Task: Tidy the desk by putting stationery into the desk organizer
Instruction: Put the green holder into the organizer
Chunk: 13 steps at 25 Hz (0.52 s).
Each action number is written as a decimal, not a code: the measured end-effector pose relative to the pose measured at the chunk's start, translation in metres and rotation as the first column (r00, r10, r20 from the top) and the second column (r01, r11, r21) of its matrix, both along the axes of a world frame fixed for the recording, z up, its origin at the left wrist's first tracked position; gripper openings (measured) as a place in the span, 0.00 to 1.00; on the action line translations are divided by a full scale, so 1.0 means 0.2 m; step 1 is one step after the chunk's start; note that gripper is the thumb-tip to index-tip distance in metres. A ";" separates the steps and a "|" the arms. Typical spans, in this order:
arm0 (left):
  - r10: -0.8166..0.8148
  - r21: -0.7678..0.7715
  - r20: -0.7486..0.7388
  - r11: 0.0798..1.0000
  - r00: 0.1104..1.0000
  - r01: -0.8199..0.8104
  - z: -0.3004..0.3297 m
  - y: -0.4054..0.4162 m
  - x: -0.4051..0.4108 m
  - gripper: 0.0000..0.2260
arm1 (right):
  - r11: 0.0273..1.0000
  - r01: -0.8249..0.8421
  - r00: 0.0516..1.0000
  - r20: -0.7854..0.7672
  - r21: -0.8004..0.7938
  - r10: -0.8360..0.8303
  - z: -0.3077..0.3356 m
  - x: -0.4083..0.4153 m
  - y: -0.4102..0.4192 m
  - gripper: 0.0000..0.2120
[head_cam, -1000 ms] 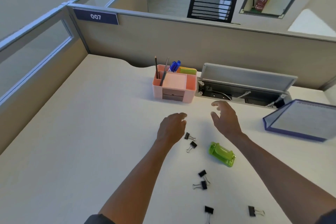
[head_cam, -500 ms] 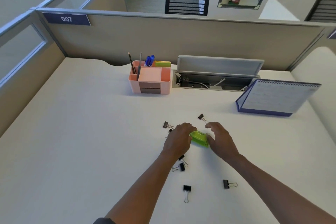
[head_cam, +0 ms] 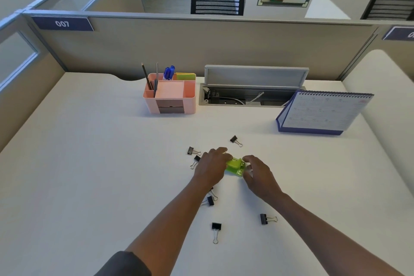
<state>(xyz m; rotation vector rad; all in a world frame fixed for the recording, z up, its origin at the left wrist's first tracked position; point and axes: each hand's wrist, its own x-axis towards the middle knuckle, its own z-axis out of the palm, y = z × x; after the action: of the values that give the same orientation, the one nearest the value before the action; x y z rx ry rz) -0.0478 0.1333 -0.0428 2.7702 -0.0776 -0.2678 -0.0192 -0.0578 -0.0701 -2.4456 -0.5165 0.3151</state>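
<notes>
A small green hole punch point(head_cam: 234, 166) lies at the desk's middle, gripped from both sides: my left hand point(head_cam: 211, 166) covers its left end and my right hand point(head_cam: 257, 173) pinches its right end. Several black binder clips lie scattered around: one point(head_cam: 235, 140) behind the hands, two to the left point(head_cam: 193, 151), one near my left wrist point(head_cam: 209, 200), and two in front point(head_cam: 216, 227) point(head_cam: 265, 219). The pink desk organizer point(head_cam: 190, 103) stands at the back, holding pencils, blue pens and green sticky notes.
An open cable tray point(head_cam: 251, 98) with its lid raised sits right of the organizer. A purple desk calendar point(head_cam: 322, 114) stands at the right. Beige partition walls close the back and left sides of the white desk point(head_cam: 78, 163).
Both hands came back from near the organizer and closed on the green hole punch. The camera view shifted, so the organizer sits farther left and back.
</notes>
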 end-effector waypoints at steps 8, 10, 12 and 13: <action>-0.087 0.027 0.001 0.996 0.996 0.087 0.07 -0.01 0.04 0.17 | 0.978 0.190 0.971 -0.168 0.092 -0.173 0.02 0.04 0.07 0.16; -0.086 0.029 0.019 0.996 0.996 0.086 0.07 -0.01 0.02 0.18 | 0.979 0.190 0.970 -0.167 0.078 -0.175 0.01 0.05 0.08 0.15; -0.078 0.036 0.064 0.997 0.995 0.076 0.08 -0.01 0.01 0.17 | 0.985 0.160 0.978 -0.145 0.067 -0.149 0.01 0.05 0.09 0.16; -0.079 0.043 0.099 0.996 0.992 0.075 0.09 -0.01 0.02 0.17 | 0.990 0.128 0.986 -0.116 0.055 -0.121 0.01 0.05 0.09 0.18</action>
<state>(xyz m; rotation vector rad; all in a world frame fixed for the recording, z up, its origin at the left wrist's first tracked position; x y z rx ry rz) -0.0446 0.1314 -0.0253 2.8228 -0.2067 -0.1512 -0.0090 -0.0394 -0.0689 -2.3716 -0.3185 0.3758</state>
